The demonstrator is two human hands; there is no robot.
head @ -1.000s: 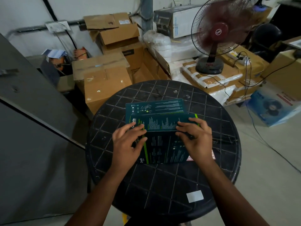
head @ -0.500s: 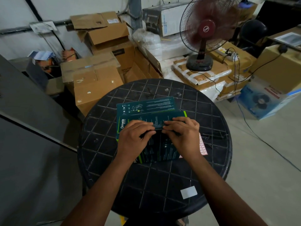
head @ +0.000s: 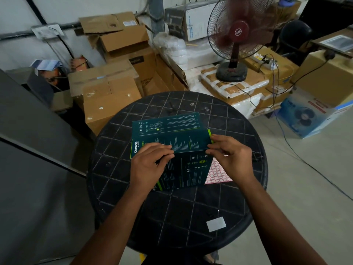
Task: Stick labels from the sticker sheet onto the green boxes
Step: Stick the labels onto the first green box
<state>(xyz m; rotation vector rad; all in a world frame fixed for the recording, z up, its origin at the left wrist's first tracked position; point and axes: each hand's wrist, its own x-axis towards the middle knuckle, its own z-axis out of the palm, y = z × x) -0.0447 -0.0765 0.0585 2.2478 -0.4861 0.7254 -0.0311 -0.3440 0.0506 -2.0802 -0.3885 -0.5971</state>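
Head view, going left to right. The left hand sits on the near green box, fingers curled with the tips pressed down along its top edge. Might be smoothing a label there, but the tips cover that spot, so I can't tell if one is actually stuck on. Just past those fingertips lies a second green box, flat on the round black desk, touching or tucked under the one being handled.

The right hand is at the box's right corner, thumb and forefinger pinching right by the lime green strip. Whether there's a tiny sticker between them or they just grip the box edge, honestly can't say.

Under the heel of that right hand, the pink grid sticker sheet pokes out from beneath the box, most of it hidden.

Progress-wise: no label is clearly visible on either box face from here, so I'd guess it's early or mid-way, with at least the far box left to do. A small white rectangle lies on the desk well below the right wrist, could be a loose label.
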